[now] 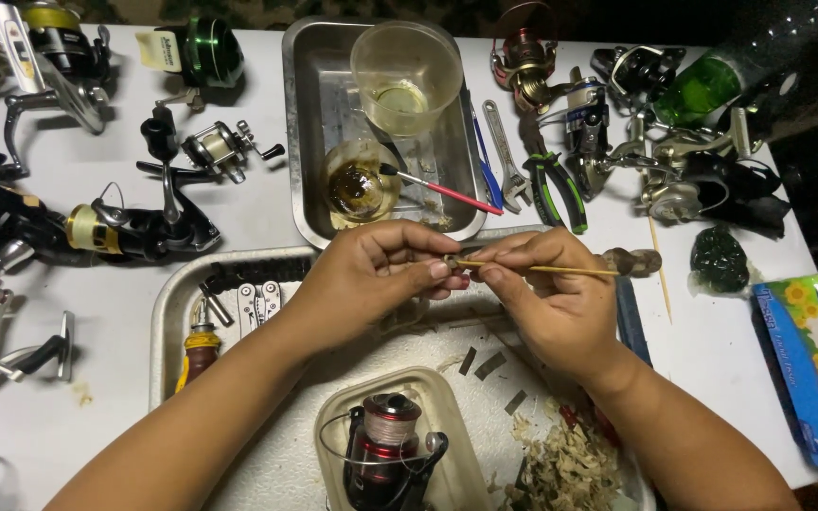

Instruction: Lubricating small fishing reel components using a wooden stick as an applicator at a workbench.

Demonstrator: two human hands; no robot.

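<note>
right over the near metal tray [168, 312], a small metal part [451, 260] sits pinched in the fingertips of the left hand [371, 274], fingers curled tight around it. right hand [551, 293] is closed on a thin wooden stick [560, 271], held like a pencil, tip touching the part. both hands hover above the tray, not resting on it. underneath, a red-spooled spinning reel [385, 449] lies in a small beige dish [447, 397], with a pile of wood shavings [565, 464] just beside it and a yellow-handled screwdriver [199, 345] at the tray's left edge. further back, a second steel tray [307, 142] holds a clear plastic cup [407, 76], a little jar of dark grease [357, 187] and a red-handled brush [442, 191]. an adjustable wrench [506, 156] and green-handled pliers [560, 185] lie right of it. lots of other fishing reels are scattered over the white worktop [106, 397] on both sides.
</note>
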